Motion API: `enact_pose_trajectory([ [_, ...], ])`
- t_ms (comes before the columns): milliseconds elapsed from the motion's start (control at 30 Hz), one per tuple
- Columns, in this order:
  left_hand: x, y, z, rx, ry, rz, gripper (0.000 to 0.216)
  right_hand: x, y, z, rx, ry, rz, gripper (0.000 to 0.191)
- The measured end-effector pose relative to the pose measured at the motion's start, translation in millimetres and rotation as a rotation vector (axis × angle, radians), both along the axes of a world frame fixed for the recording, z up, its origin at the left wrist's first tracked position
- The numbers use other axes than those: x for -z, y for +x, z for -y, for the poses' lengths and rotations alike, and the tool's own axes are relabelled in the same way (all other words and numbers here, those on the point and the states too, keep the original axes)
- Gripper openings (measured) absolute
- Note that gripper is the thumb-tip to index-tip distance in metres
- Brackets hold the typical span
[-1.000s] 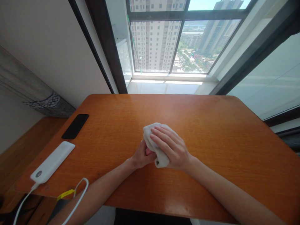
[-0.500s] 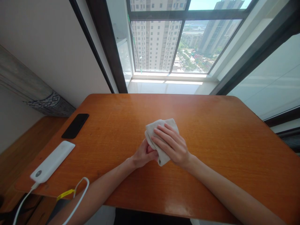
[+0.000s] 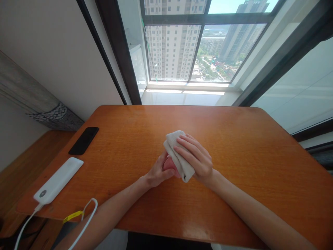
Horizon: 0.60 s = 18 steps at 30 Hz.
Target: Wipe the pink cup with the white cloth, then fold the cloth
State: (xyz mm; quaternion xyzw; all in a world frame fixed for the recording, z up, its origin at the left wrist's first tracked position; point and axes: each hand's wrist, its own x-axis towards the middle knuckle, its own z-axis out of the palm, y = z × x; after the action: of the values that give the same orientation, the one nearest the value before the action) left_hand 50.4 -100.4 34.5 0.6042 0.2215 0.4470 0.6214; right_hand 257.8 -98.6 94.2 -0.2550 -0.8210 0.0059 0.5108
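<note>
Whereas half a second ago the folded white cloth point(image 3: 179, 156) hid nearly all of the pink object point(image 3: 170, 165), it now sits a little further right and shows more pink. The left hand point(image 3: 160, 171) is curled around that object, thumb in front, over the middle of the counter point(image 3: 241, 149); whether it touches the wood, I cannot tell. The right hand point(image 3: 197, 158), fingers close together, grips the cloth against the object, its thumb hidden, and has also shifted right.
</note>
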Motion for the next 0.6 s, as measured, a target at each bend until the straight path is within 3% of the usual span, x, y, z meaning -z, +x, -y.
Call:
enact_pose_trajectory([
  [67, 5.3, -0.4, -0.9, 0.004, -0.022, -0.019, 0.083, -1.0, 2.5, -0.5, -0.026, 0.054, 0.067, 0.053],
  [133, 7.5, -1.0, -1.9, -0.022, -0.027, -0.015, 0.083, 1.2, 0.0, -0.5, -0.022, -0.006, 0.015, 0.054],
  [333, -4.3, -2.1, -3.6, -0.079, 0.034, 0.032, 0.091, 13.3, -12.8, -3.4, 0.078, -0.45, -0.316, 0.037],
  [400, -5.7, -2.8, -3.1, -0.056, 0.007, -0.016, 0.094, 12.3, -9.8, -4.3, 0.064, -0.408, -0.276, 0.037],
  [467, -2.4, -3.7, -2.1, -0.024, -0.04, -0.077, 0.094, 8.6, -3.9, -3.8, 0.034, -0.244, -0.151, 0.044],
  [533, 3.5, -4.4, -0.9, -0.002, -0.066, -0.114, 0.086, 4.7, 1.0, -2.2, -0.016, -0.067, -0.011, 0.052],
  [600, 7.7, -4.3, 0.0, -0.008, -0.05, -0.086, 0.077, 3.4, 1.6, -0.2, -0.046, -0.005, 0.057, 0.056],
])
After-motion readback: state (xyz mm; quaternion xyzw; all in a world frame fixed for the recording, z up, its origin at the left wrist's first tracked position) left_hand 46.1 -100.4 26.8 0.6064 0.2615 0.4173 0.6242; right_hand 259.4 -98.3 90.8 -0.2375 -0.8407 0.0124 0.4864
